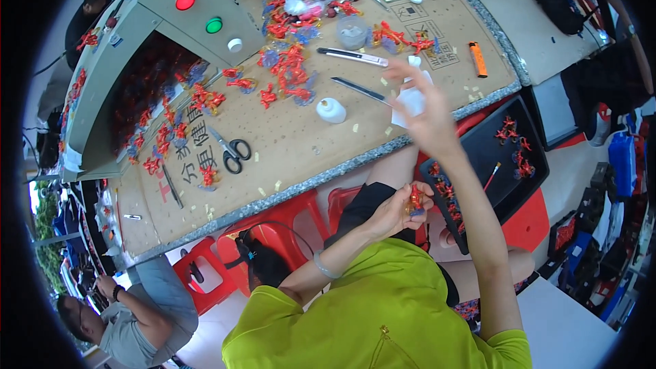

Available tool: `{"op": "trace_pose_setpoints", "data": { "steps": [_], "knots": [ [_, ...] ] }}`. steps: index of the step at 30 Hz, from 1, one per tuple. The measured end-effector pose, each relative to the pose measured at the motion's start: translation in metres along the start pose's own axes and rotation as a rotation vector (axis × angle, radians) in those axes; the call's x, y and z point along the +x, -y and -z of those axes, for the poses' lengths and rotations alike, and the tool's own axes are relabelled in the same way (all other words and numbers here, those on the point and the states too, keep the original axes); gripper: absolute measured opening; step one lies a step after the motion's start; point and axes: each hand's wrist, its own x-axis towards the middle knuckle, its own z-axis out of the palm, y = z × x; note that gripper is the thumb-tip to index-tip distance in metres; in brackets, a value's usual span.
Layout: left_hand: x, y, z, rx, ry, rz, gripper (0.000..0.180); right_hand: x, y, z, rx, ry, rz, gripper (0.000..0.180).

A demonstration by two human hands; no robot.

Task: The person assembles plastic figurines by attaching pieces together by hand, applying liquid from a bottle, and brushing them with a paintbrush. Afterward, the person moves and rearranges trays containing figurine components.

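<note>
Close to my lap, my left hand (398,210) pinches a small figurine (414,202) in red, clear yellow and blue plastic. My right hand (429,113) reaches over the table's front edge, fingers apart and slightly blurred, with nothing seen in them. Near its fingertips lie a utility knife (352,57) and a slim dark blade tool (361,89). Partly behind this hand is a white object (411,102), its kind unclear. A white squeeze bottle (331,111) stands to the left. Loose red, yellow and blue figurines (287,68) lie heaped farther left.
A grey machine (239,24) with red and green buttons fills the far left. Black-handled scissors (236,156) and an orange lighter (477,60) lie on the cardboard-covered table (294,157). A black tray (502,184) holds figurines at my right. Another person (147,307) sits at the lower left.
</note>
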Motion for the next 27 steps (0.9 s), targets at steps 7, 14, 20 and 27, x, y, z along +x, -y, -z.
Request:
{"op": "trace_pose_setpoints", "data": {
  "steps": [7, 14, 20, 27],
  "knots": [
    [-0.013, 0.011, 0.021, 0.279, -0.277, -0.07, 0.044, 0.009, -0.02, -0.083, 0.196, 0.156, -0.092, 0.039],
    [-0.022, -0.024, 0.001, 0.115, -0.229, -0.211, 0.054, -0.079, 0.049, 0.021, 0.376, 0.087, -0.143, 0.041],
    [0.025, -0.019, -0.045, 0.112, 0.241, -0.032, 0.06, -0.205, 0.096, 0.059, 0.427, -0.04, -0.221, 0.042],
    [0.068, 0.051, -0.099, 0.289, 0.381, 0.22, 0.065, -0.302, 0.09, 0.079, 0.556, -0.9, -0.396, 0.051]
  ]
}}
